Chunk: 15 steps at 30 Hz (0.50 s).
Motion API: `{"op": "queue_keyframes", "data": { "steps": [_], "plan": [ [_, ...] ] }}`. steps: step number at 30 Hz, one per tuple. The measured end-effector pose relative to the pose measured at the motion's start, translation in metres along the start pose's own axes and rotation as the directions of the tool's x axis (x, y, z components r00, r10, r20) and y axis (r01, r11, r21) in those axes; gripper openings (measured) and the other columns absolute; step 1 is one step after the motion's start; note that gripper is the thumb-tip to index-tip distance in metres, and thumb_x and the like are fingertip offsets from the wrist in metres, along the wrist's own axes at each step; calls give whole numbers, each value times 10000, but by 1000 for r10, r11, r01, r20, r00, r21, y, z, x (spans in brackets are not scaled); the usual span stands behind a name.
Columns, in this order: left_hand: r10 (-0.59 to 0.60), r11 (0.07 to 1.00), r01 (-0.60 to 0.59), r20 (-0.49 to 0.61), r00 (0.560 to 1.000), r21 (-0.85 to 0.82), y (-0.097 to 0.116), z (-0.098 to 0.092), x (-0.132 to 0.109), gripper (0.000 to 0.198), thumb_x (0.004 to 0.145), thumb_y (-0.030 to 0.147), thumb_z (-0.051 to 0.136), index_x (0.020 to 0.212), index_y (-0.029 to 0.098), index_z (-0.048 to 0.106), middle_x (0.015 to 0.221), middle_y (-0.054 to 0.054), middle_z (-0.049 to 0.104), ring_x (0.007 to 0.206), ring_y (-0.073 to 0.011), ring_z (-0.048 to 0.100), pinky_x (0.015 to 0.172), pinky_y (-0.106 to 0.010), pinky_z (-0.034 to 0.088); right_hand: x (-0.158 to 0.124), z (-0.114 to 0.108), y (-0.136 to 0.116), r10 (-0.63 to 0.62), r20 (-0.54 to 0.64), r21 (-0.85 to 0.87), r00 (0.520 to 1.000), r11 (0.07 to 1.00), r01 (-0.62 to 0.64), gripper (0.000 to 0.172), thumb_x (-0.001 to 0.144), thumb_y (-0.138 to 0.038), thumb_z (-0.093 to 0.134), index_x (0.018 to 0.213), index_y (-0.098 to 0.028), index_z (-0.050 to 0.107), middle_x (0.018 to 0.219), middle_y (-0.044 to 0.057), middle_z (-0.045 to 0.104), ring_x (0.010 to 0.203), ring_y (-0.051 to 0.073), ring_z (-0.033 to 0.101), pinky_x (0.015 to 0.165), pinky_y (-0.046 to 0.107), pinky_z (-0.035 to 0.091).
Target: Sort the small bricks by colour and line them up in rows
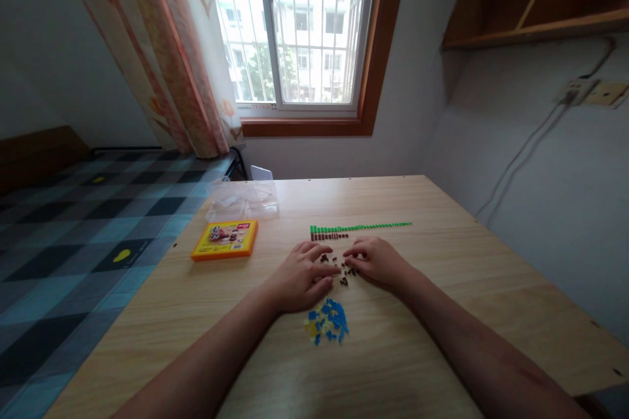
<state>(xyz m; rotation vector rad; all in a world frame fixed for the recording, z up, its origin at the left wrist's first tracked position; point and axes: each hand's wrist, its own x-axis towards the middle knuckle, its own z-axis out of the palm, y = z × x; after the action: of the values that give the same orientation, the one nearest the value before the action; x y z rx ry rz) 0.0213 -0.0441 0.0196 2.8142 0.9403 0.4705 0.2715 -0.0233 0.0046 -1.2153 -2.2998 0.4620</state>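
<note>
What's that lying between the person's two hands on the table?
A scatter of tiny dark brown pieces lies on the wooden table, between the fingertips of the left hand and the right hand. The head view shows it.

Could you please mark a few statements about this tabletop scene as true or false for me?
1. The left hand and right hand rest on the table by loose dark brown pieces. True.
2. The green pieces lie in a loose heap. False: they form a long row, with a shorter brown row just in front of it.
3. The blue and yellow pieces sit in a pile nearer the person than the hands. True.
4. The orange box lies to the right of the hands. False: it lies to their left, near a clear plastic container.
</note>
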Motion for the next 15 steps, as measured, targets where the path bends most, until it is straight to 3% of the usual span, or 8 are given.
{"op": "queue_keyframes", "data": {
  "steps": [10,15],
  "plan": [
    [3,1000,-3,-4,1000,23,-3,2,-1,300,950,369,546,1190,346,725,1407,-77,565,1278,-320,504,1083,-566,384,1,7,-1,-76,29,20,997,997,76,127,873,-193,689,884,-239,807,843,27,730,831,171,641,794,277,456],
    [-56,998,59,-140,989,14,-7,6,1,324,973,284,465,1099,285,764,1283,-79,644,1162,-278,563,1038,-531,431,2,9,0,-79,27,55,997,995,77,91,872,-218,710,866,-228,800,832,23,727,794,158,631,761,264,449]
  ]
}}
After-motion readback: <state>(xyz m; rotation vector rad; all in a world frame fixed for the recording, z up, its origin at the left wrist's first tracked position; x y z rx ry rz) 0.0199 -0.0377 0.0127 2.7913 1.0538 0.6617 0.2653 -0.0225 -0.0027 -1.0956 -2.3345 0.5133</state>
